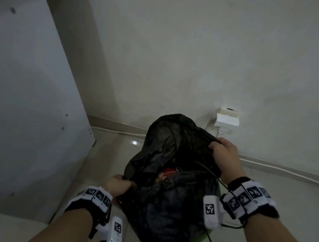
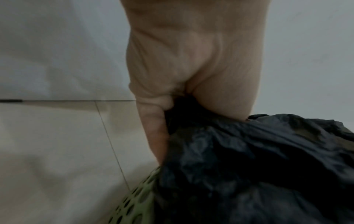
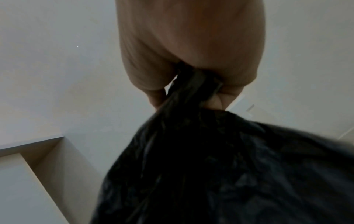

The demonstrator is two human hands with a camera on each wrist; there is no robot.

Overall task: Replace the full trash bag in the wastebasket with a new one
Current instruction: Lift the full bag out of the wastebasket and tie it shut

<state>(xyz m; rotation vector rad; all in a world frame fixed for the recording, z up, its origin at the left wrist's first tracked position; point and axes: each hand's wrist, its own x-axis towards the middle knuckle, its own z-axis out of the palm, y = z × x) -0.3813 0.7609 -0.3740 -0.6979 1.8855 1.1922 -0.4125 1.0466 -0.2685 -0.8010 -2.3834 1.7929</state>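
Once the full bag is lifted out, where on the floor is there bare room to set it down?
Bare tile lies left of the green wastebasket, between it and the white cabinet, and right of it, below the white cable along the wall. Behind the black bag it is crowded: the wall socket sits close.

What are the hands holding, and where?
Both hold the black trash bag by its bunched top edge: left hand at the near side, right hand at the far side.
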